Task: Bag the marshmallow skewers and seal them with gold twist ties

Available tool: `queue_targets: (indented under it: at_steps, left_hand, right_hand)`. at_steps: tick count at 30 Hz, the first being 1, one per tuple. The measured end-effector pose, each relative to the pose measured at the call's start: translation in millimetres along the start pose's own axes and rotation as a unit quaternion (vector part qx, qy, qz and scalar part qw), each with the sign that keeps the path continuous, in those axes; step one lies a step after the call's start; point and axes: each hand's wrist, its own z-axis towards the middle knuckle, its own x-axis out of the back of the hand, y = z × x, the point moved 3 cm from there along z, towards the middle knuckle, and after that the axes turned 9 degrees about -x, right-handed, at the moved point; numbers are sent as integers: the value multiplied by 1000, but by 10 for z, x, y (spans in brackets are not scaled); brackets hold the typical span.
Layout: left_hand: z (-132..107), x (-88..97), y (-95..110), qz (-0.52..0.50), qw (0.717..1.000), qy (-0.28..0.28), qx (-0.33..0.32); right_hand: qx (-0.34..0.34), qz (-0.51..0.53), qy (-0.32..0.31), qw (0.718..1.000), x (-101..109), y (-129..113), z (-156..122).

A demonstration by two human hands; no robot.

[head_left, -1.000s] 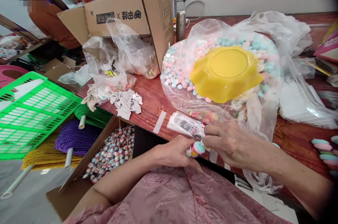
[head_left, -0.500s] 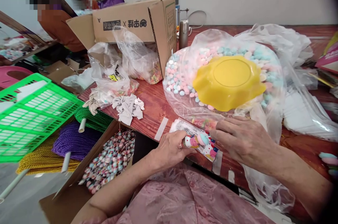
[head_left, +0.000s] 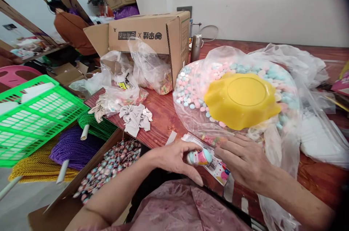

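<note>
My left hand is closed around a small stack of pastel candies, pink and blue, at the near edge of the red wooden table. My right hand lies beside it with fingers stretched, pressing on a printed wrapper under the candies. Just beyond the hands sits a big clear plastic bag of pastel candies with an upturned yellow bowl on top.
A cardboard box and smaller bags stand at the back left. Crumpled grey scraps lie on the table. Below left are a carton of wrapped lollipops, cord spools and a green basket. Another person sits far left.
The camera tilted up a little. My right hand opened out from a pinch onto the wrapper, and my left hand turned the candy stack onto its side over it.
</note>
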Motion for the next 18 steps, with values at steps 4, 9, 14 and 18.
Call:
queue_targets:
  at_steps: [4, 9, 14, 18]
  left_hand:
    - [20, 28, -18, -121, 975, -166, 83]
    - [89, -150, -247, -167, 974, -98, 115]
    - [35, -141, -198, 124, 990, 71, -9]
    - [34, -199, -180, 236, 971, 49, 3]
  right_hand:
    - [60, -1, 55, 997, 147, -84, 72]
    - [52, -46, 47, 997, 155, -85, 76]
    - [-27, -50, -61, 997, 1, -14, -42]
    - [-51, -44, -115, 991, -72, -77, -23]
